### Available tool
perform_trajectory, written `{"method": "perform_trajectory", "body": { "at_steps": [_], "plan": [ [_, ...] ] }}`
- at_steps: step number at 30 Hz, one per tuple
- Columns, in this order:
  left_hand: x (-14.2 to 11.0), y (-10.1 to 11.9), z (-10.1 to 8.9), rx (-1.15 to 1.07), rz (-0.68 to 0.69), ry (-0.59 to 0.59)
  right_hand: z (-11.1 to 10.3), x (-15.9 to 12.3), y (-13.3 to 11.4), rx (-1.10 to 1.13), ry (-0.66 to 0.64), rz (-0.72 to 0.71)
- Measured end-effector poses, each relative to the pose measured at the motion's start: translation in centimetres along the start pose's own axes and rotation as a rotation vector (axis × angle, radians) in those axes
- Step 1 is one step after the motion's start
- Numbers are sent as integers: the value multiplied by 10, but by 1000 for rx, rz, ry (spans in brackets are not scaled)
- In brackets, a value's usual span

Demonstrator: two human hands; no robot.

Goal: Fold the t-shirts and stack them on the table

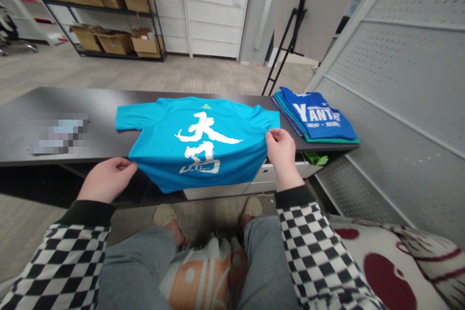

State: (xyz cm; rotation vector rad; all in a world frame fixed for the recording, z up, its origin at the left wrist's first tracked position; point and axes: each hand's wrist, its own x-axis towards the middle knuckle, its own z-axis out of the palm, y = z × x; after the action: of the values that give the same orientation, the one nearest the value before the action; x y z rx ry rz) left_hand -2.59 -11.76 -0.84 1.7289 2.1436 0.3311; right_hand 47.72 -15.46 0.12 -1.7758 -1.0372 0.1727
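A bright blue T-shirt (163,131) with large white characters lies spread on the dark desk (105,99), its collar toward the far edge. The lower part hangs over the near edge. My left hand (109,178) pinches the shirt's left side near the hem. On the right, my right hand (282,152) pinches the side just below the sleeve. The cloth is stretched between both hands.
Folded shirts, a dark blue one on top (325,123), are stacked at the desk's right end. A blurred-out packet (60,135) lies at the left. A perforated grey panel (410,72) stands close on the right. White drawers (218,191) sit under the desk.
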Motion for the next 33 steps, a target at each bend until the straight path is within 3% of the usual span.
{"method": "perform_trajectory", "body": {
  "at_steps": [13, 18, 22, 33],
  "plan": [
    [0, 0, 1, 68, -8, 24, 4, -2, 11, -308, -75, -59],
    [1, 1, 3, 73, -10, 25, 7, -5, 7, -386, -39, -151],
    [0, 2, 1, 70, -1, 29, 10, -8, 6, -416, -129, -222],
    [-1, 1, 2, 61, -2, 25, 13, -7, 9, -589, -311, -152]
  ]
}}
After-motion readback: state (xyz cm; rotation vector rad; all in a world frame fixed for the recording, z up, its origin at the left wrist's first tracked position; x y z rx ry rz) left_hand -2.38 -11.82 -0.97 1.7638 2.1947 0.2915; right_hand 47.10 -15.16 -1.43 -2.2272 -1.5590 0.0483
